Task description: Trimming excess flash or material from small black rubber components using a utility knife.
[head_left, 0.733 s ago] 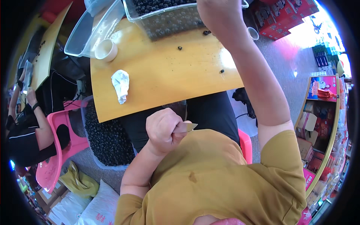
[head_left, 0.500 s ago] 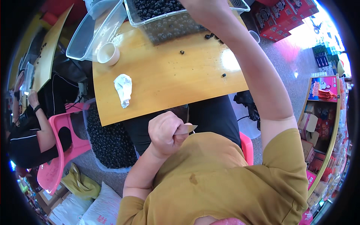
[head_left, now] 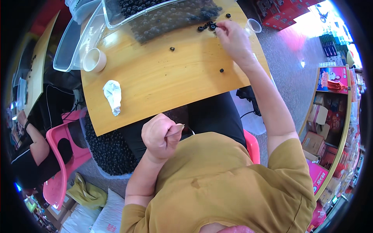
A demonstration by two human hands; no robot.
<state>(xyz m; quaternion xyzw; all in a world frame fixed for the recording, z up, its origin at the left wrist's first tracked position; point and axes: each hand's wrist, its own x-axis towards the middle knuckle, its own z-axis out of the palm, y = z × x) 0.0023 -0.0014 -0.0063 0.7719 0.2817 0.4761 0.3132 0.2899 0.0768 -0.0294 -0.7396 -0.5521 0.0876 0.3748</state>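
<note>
My left hand (head_left: 162, 136) is closed in a fist above my lap. A small pointed, blade-like piece (head_left: 179, 127) sticks out past its thumb; the rest is hidden in the fist. Over the far right of the wooden table (head_left: 155, 85), my right hand (head_left: 235, 43) pinches a small dark round piece (head_left: 213, 26) between thumb and fingertips. Several like it lie right beside the fingers, and single ones (head_left: 222, 70) sit elsewhere on the tabletop. A clear tub (head_left: 151, 23) heaped with such dark pieces stands at the table's far edge.
On the table's left are a white cup (head_left: 94, 60), a crumpled white tissue (head_left: 112, 97) and a clear container (head_left: 72, 46). A clear cup (head_left: 254, 26) stands at the right edge. Below left is a bin of dark pieces (head_left: 110, 149); another person (head_left: 33, 147) sits beyond.
My right hand has come back from over the tub to the dark pieces on the table and pinches one. My left fist keeps its grip. The whole view has shifted slightly.
</note>
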